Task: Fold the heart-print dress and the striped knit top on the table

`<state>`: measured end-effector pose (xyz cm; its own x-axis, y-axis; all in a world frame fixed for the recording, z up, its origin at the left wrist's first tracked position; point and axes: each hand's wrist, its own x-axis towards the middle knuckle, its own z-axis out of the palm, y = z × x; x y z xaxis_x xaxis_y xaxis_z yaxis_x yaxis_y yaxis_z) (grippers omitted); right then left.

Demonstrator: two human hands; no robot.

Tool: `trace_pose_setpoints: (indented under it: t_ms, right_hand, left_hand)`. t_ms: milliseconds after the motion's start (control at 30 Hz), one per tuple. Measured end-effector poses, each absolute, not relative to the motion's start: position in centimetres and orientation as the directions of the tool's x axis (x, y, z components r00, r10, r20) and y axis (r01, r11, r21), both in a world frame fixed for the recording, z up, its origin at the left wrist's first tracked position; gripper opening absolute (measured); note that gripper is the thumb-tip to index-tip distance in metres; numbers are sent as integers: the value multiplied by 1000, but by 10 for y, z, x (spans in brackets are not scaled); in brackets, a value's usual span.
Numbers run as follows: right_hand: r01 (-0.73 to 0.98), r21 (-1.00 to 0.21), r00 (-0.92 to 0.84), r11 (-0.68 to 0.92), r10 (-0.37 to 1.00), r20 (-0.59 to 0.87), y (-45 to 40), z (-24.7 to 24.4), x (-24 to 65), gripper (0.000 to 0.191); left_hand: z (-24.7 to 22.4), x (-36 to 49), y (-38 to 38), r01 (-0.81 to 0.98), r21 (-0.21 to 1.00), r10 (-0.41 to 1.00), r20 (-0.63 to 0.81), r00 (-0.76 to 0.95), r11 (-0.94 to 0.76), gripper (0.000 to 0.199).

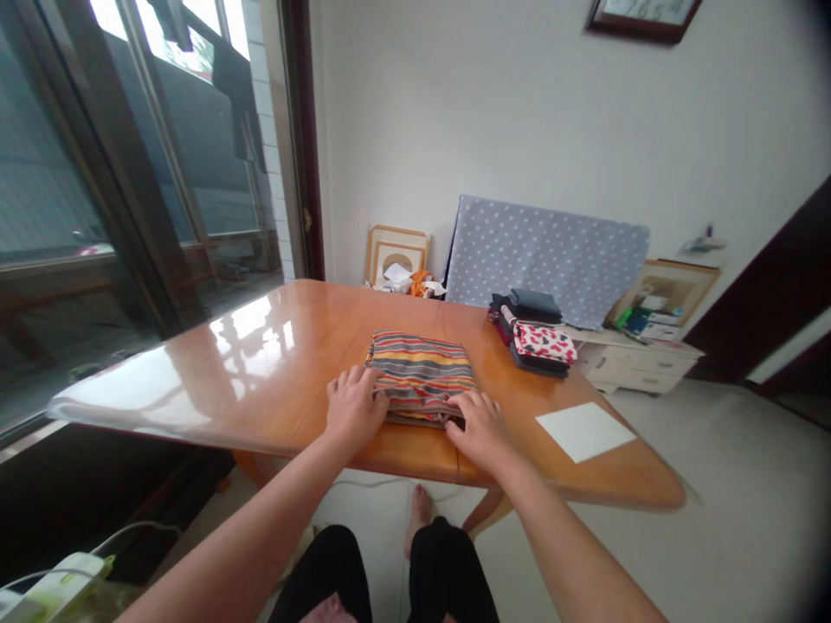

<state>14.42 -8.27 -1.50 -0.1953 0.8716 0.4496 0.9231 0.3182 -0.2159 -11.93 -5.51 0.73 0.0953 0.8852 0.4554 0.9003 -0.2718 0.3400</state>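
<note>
A folded striped cloth [421, 368], in red, orange, yellow and grey, lies flat near the front edge of the wooden table [312, 346]. The kind of garment cannot be made out. At its left side rests my left hand [356, 402], fingers out and thumb against the fabric. My right hand [477, 422] is at the near right corner, with fingers and thumb bent around the cloth's near edge. The fabric is slightly rumpled along that near edge, and a brown layer shows beneath it.
A stack of folded clothes [536, 333] stands at the table's far right. Nearer lies a white sheet of paper [585, 432]. Behind the table are a grey polka-dot cloth [545, 251] and a white cabinet [640, 368]. Glass doors [195, 173] stand at left; a power strip [61, 588] is low left.
</note>
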Motion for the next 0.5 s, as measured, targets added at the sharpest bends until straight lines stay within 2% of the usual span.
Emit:
trace_pose_setpoints:
  t_ms: [100,167,333,500]
  right_hand:
    - [905,-249,-210,344,872,441,-85,-13,144,30]
    - [911,-257,-187,322,878,440,-83,-14,143,27]
    - [935,-229,-146,272,881,450,-76,-20,140,13]
    - [946,-166,-153,279,835,529,-76,-21,137,12]
  left_hand:
    - [7,-102,-63,827,281,820,472,323,-487,30]
    - [5,-90,-65,784,264,786,465,407,-562,29]
    - [4,-70,-62,772,204,757,455,469,-602,29]
    - [4,-65,-59,791,140,755,433,492,-595,16]
